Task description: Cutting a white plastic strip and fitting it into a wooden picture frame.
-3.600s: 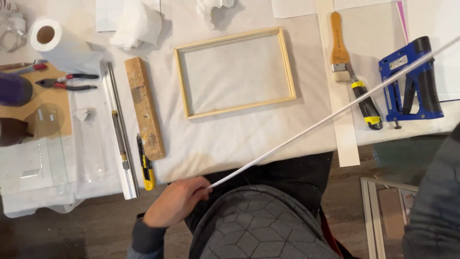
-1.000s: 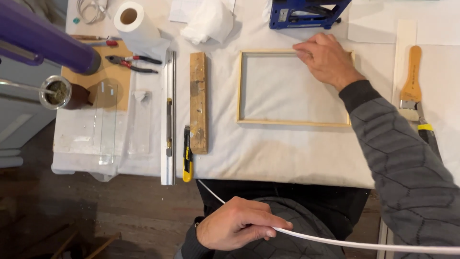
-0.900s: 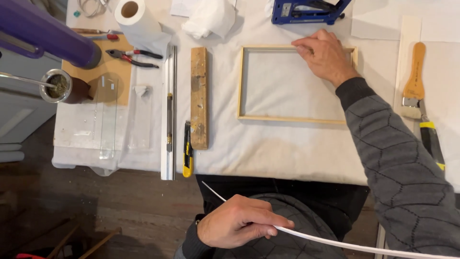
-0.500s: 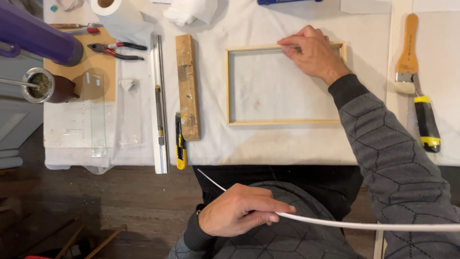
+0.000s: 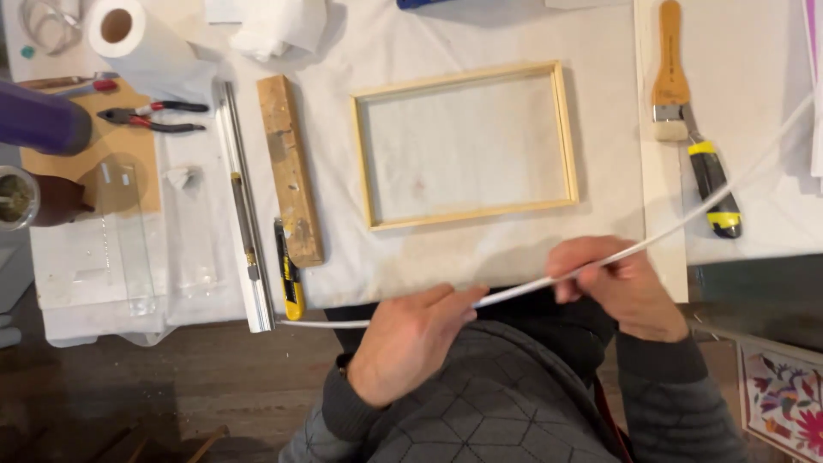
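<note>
At the table's left stood a paper towel roll [image 5: 129, 39], with red-handled pliers [image 5: 153, 118] below it, then a metal ruler [image 5: 242, 206] and a wooden block [image 5: 290, 168]. Near the table's front edge, the left hand [image 5: 410, 343] pinched a thin white rod [image 5: 591, 261]. An empty wooden frame [image 5: 467, 144] lay beyond on the cloth. The right hand [image 5: 619, 287] gripped the same rod further along; it ran up to the right past a paintbrush [image 5: 669, 73].

No packages, labels, signs or screens (none legible anyway).
</note>
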